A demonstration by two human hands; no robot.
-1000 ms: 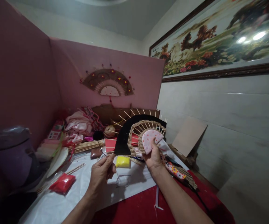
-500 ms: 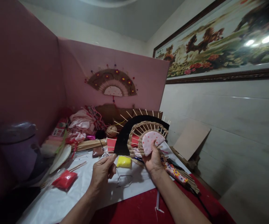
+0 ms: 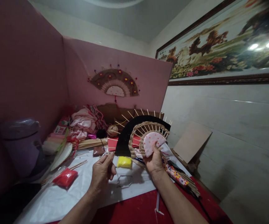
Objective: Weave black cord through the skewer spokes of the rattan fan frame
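My right hand (image 3: 155, 160) grips a handmade fan by its pink dotted half-round base (image 3: 151, 142), thumb on the front. Thin wooden sticks spread from that base through a braided straw band and a black band (image 3: 127, 133), their tips poking out past the outer edge. At the fan's lower left corner, my left hand (image 3: 104, 168) is closed in a pinch by the end of the black band and its lowest stick. The fan is held upright, tilted, above the table. Just below it lies a yellow packet (image 3: 124, 162).
A finished-looking fan (image 3: 115, 82) hangs on the pink board. Around the white sheet (image 3: 83, 186) are a red packet (image 3: 65, 178), a stick bundle (image 3: 90, 143), a twine ball (image 3: 112, 131), pink cloth (image 3: 84, 119) and a lidded purple container (image 3: 22, 152). Flowered cloth (image 3: 175, 172) lies right.
The view has shifted slightly, so the surroundings sit a little further right. Both hands keep their hold on the fan, with hardly any movement.
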